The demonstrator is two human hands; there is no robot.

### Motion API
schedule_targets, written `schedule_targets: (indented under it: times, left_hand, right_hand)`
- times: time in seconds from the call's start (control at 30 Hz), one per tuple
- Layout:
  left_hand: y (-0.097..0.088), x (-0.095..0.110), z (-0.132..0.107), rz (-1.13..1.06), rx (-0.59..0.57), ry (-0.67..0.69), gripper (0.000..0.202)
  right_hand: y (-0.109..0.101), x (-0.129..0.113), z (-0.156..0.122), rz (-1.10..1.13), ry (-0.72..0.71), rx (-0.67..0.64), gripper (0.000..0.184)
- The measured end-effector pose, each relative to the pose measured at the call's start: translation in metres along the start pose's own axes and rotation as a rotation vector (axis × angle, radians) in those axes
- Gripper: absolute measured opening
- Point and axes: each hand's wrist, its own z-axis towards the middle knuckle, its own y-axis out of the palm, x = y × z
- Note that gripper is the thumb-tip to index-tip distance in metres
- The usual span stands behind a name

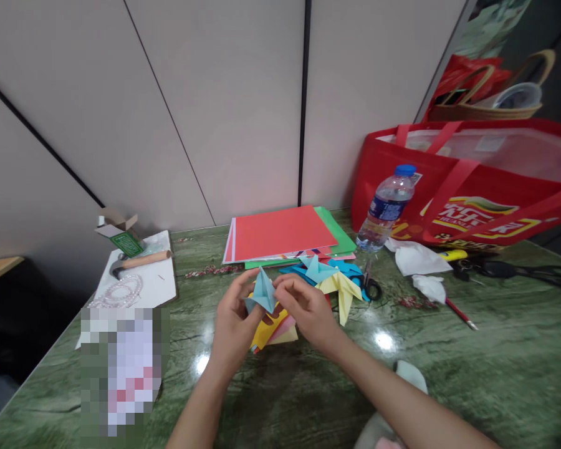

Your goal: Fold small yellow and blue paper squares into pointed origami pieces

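The folded blue paper (263,291) sits nearer you than the red sheet (285,232) — likely light, crisp and easily crushed, so pinch it at the creased edges. Your left hand (232,315) grips it, nearly closed; your right hand (311,308) curls at its side — pinch unclear. Both forearms (201,400) angle inward.

We see a pale blue, pointed piece of folded paper (262,292) raised before us, its narrow tip upward, its flaps spreading toward the bottom. A crease runs down it. We grip it low in our left hand (234,315); our right hand (310,309) is at its right edge.
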Motion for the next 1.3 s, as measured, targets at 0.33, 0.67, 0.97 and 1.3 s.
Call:
schedule_targets:
  times: [0.33,0.67,0.97,1.3]
  left_hand:
    - [-0.004,-0.002,0.0,0.068,-0.063,0.03,0.02]
    - [-0.007,-0.003,0.002,-0.1,-0.069,-0.109,0.024]
    - [-0.008,-0.01,0.003,0.027,-0.047,-0.136,0.034]
    - [-0.01,-0.013,0.005,-0.033,-0.047,-0.178,0.022]
  right_hand:
    - [-0.003,0.008,0.004,0.266,0.259,-0.036,0.023]
    - [-0.004,0.008,0.006,0.267,0.226,0.12,0.026]
    - [-0.002,0.005,0.004,0.138,0.159,0.119,0.025]
    - [-0.003,0.008,0.006,0.301,0.332,0.088,0.033]
